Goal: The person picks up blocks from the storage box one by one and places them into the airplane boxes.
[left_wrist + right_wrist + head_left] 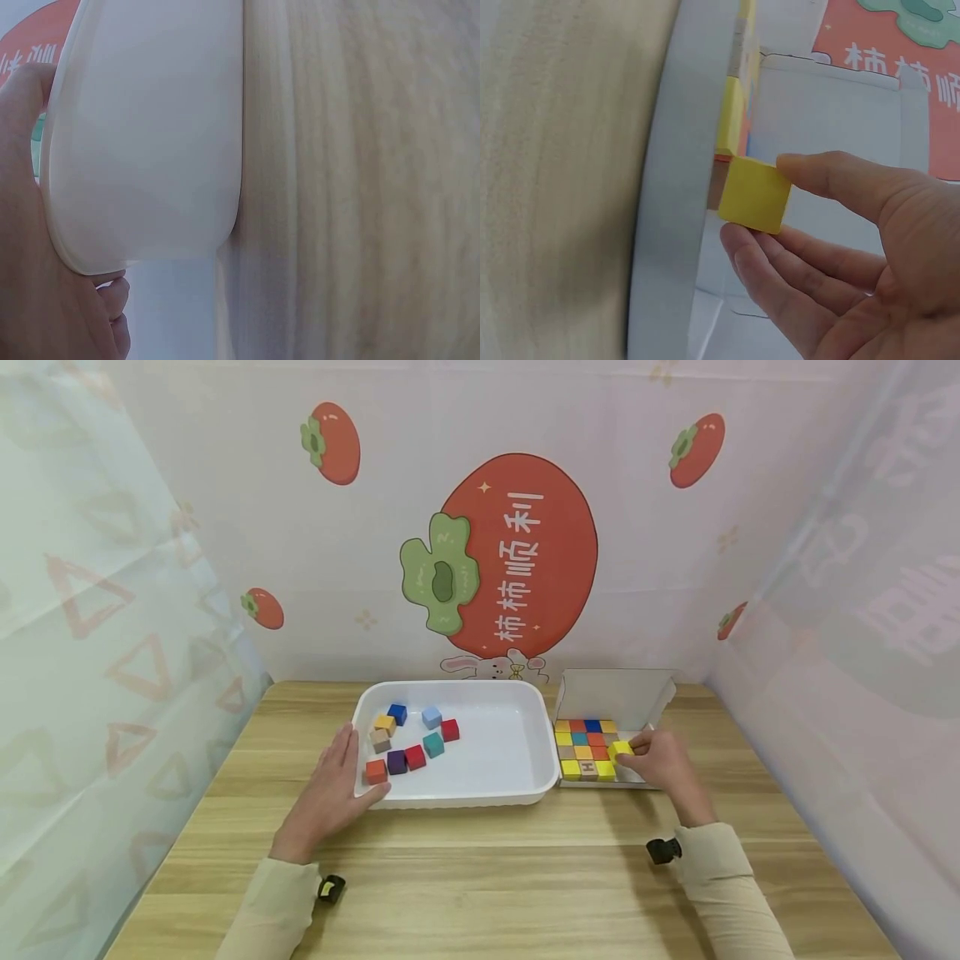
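Yellow cube (pixel 754 194) pinched betw. R thumb & fingers (pixel 780 255), over box (pixel 667 225)

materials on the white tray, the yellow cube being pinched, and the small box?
White tray: likely plastic, smooth with a soft sheen and rounded moulded rim.
Yellow cube: probably painted wood; flat matte colour, crisp edges, and an unpainted cube in the box shows bare wood. The right hand pinches it.
Small box: looks like thin white cardboard, with a folded upright lid flap.

The tray (pixel 525 710) sits at the centre of the worktop (pixel 480 868), with loose cubes (pixel 412 739) in its left half. The box (pixel 611 693) stands just right of the tray, with cubes packed inside it.
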The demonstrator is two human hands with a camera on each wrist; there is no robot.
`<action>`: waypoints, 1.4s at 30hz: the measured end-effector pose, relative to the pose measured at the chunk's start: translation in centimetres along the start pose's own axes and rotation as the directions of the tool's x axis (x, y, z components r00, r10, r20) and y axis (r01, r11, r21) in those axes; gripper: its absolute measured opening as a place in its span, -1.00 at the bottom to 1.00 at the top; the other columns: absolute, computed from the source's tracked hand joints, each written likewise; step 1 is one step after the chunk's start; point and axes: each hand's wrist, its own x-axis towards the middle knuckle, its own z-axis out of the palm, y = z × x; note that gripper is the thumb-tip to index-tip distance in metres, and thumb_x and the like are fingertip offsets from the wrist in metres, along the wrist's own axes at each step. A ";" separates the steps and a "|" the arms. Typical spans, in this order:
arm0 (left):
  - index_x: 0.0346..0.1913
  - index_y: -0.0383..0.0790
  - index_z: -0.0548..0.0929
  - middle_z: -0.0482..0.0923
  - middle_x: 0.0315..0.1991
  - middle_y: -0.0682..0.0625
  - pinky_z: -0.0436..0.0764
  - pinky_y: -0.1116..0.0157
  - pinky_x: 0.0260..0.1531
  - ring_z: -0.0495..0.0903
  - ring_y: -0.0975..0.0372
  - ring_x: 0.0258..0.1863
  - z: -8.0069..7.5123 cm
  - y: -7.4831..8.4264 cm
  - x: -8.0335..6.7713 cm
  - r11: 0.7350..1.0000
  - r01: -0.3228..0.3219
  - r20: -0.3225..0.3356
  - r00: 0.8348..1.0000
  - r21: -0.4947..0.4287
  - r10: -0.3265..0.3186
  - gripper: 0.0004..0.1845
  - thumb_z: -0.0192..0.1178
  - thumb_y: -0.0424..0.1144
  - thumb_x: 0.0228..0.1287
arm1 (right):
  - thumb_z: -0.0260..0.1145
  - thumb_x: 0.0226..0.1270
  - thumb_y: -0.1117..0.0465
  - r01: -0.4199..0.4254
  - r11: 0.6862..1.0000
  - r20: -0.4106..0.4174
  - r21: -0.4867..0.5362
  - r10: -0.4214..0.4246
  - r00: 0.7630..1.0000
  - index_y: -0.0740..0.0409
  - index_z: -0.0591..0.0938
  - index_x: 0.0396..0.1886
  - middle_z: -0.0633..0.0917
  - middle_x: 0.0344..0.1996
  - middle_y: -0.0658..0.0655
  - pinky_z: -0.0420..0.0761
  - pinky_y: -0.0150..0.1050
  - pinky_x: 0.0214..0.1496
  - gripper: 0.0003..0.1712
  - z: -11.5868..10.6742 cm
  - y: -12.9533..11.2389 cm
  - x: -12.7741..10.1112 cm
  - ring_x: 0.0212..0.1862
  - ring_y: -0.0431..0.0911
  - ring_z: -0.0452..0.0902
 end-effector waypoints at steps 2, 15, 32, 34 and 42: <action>0.72 -0.32 -0.18 -0.31 0.76 -0.22 -0.03 -0.30 0.65 -0.24 -0.20 0.74 0.1 0.0 0.0 1.000 -0.001 0.001 1.000 -0.004 0.001 0.23 0.25 0.33 0.34 | 0.52 0.30 0.17 -0.005 1.000 -0.013 -0.008 0.005 1.000 0.52 0.71 -0.01 0.80 -0.08 0.47 0.81 0.06 -0.06 -0.53 0.3 0.2 0.1 -0.05 0.26 0.78; 0.72 -0.31 -0.19 -0.34 0.77 -0.20 -0.03 -0.29 0.65 -0.24 -0.19 0.74 0.1 0.1 -0.1 1.000 0.003 0.009 1.000 0.001 -0.003 0.23 0.25 0.32 0.35 | 0.50 0.35 0.15 -0.038 0.999 -0.001 0.007 0.038 0.999 0.53 0.73 -0.01 0.79 -0.07 0.47 0.81 0.06 -0.07 -0.53 1.6 0.8 0.6 -0.06 0.24 0.77; 0.72 -0.29 -0.20 -0.33 0.77 -0.19 0.00 -0.31 0.63 -0.24 -0.18 0.74 -0.1 -0.1 -0.2 1.000 0.005 -0.003 1.000 0.000 -0.005 0.24 0.23 0.36 0.34 | 0.34 0.54 0.09 0.060 0.998 0.037 -0.020 -0.059 0.998 0.48 0.64 0.23 0.78 0.06 0.43 0.77 0.16 0.10 -0.46 0.1 -3.7 1.2 0.09 0.29 0.74; 0.72 -0.29 -0.20 -0.33 0.77 -0.19 0.00 -0.31 0.63 -0.24 -0.18 0.74 -0.1 -0.1 -0.1 1.000 0.006 -0.004 1.000 0.000 -0.006 0.24 0.23 0.35 0.34 | 0.35 0.52 0.11 0.104 0.994 0.046 -0.016 -0.103 0.994 0.46 0.66 0.20 0.79 0.03 0.40 0.79 0.12 0.07 -0.50 0.1 -5.0 1.7 0.07 0.26 0.76; 0.72 -0.30 -0.19 -0.32 0.77 -0.21 0.02 -0.32 0.62 -0.22 -0.19 0.74 0.0 0.0 0.1 1.000 0.000 0.000 1.000 0.002 0.000 0.23 0.24 0.33 0.34 | 0.41 0.43 0.21 0.274 0.962 0.102 -0.014 -0.271 0.957 0.35 0.79 -0.03 0.84 -0.11 0.29 0.82 0.05 0.03 -0.71 1.0 -10.9 3.7 -0.05 0.14 0.80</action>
